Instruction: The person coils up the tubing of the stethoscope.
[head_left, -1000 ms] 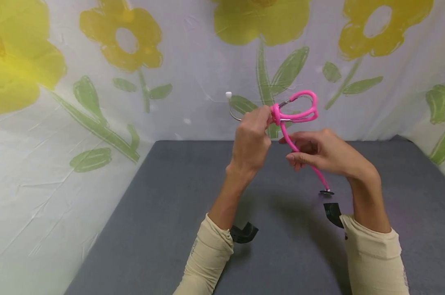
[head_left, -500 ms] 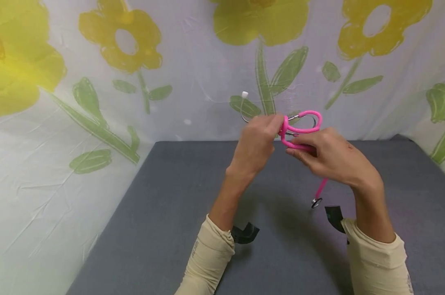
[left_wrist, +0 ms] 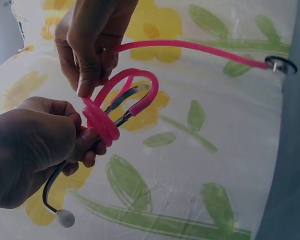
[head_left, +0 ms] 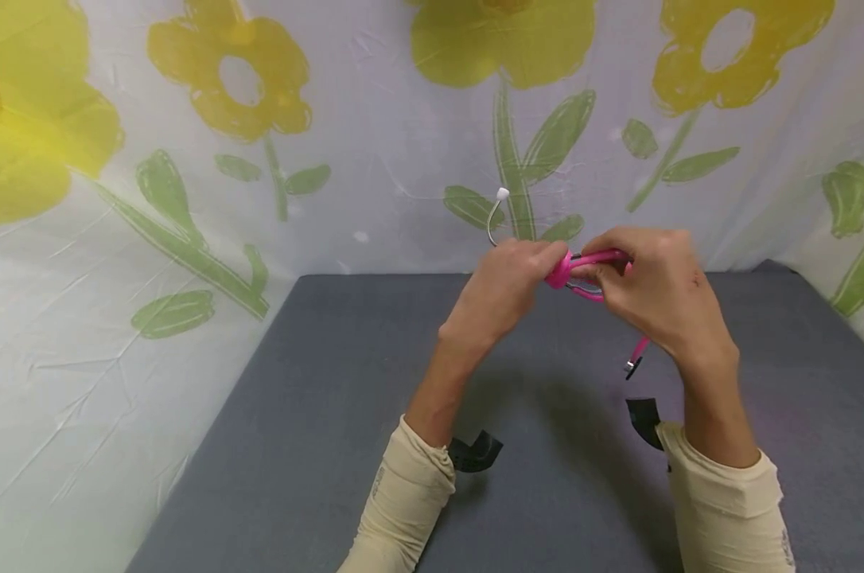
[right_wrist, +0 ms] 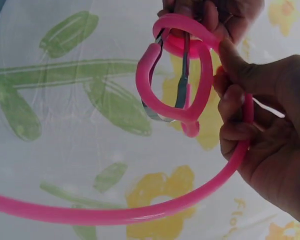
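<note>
A pink stethoscope (right_wrist: pixel 145 95) is held up above the table between both hands. My left hand (head_left: pixel 500 294) grips its metal ear tubes, right at the coils of pink tubing (left_wrist: pixel 102 125) wound round them. One white eartip (left_wrist: pixel 66 218) sticks out past that hand. With thumb and fingers, my right hand (head_left: pixel 664 290) pinches the tubing beside the coils. In the right wrist view the tubing also runs through its curled fingers (right_wrist: pixel 235 130). The free end hangs below the right hand, with the chestpiece (head_left: pixel 632 367) at its tip.
A dark grey table (head_left: pixel 346 382) lies beneath the hands. Behind it hangs a white curtain (head_left: pixel 375 143) printed with yellow flowers and green leaves. A black curved piece shows beside the left sleeve (head_left: pixel 410 493) and another beside the right sleeve (head_left: pixel 725 509).
My right hand has taken hold of the tubing and brought it up round the ear tubes, adding to the coils. The left hand has shifted slightly right and down with the stethoscope.
</note>
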A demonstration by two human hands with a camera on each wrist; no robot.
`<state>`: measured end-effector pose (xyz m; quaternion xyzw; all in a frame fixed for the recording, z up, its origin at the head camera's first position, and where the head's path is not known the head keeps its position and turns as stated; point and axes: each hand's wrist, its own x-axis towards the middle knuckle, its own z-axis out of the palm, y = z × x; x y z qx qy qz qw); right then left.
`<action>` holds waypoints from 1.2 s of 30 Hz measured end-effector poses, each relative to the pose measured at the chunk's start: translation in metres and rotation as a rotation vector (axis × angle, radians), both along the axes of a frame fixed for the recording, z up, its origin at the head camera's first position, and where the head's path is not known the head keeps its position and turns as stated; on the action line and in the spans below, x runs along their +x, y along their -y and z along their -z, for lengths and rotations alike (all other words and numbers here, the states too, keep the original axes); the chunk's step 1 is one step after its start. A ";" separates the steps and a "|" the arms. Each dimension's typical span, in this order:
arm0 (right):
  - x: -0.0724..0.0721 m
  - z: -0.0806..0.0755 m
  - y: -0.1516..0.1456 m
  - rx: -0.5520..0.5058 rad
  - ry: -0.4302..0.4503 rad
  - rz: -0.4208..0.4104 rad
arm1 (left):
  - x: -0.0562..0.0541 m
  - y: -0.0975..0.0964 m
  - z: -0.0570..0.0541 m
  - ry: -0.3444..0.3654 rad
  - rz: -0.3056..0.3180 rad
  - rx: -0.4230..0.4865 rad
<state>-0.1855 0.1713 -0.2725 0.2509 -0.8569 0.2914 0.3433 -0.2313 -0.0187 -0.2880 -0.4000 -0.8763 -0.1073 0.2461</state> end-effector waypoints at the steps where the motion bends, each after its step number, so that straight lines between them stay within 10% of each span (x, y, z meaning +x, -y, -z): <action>1: -0.001 0.001 -0.001 -0.014 -0.006 0.010 | 0.000 0.000 0.000 0.020 0.014 -0.001; 11: -0.007 0.002 -0.010 -0.220 0.031 -0.012 | -0.004 0.006 0.002 0.173 0.177 0.089; 17: -0.013 0.003 -0.030 -0.646 0.357 -0.154 | -0.004 0.014 0.000 0.147 0.288 0.130; 25: -0.038 0.020 -0.055 -0.731 0.391 0.034 | 0.008 0.018 -0.013 0.179 0.534 0.262; 28: -0.037 0.020 -0.064 -0.746 0.445 -0.197 | 0.013 0.019 -0.017 0.210 0.534 0.318; 32: -0.032 0.018 -0.073 -0.593 0.573 -0.754 | 0.016 0.020 -0.019 0.256 0.480 0.360; 36: -0.029 0.017 -0.070 -0.478 0.583 -0.926 | 0.015 0.022 -0.021 0.276 0.433 0.360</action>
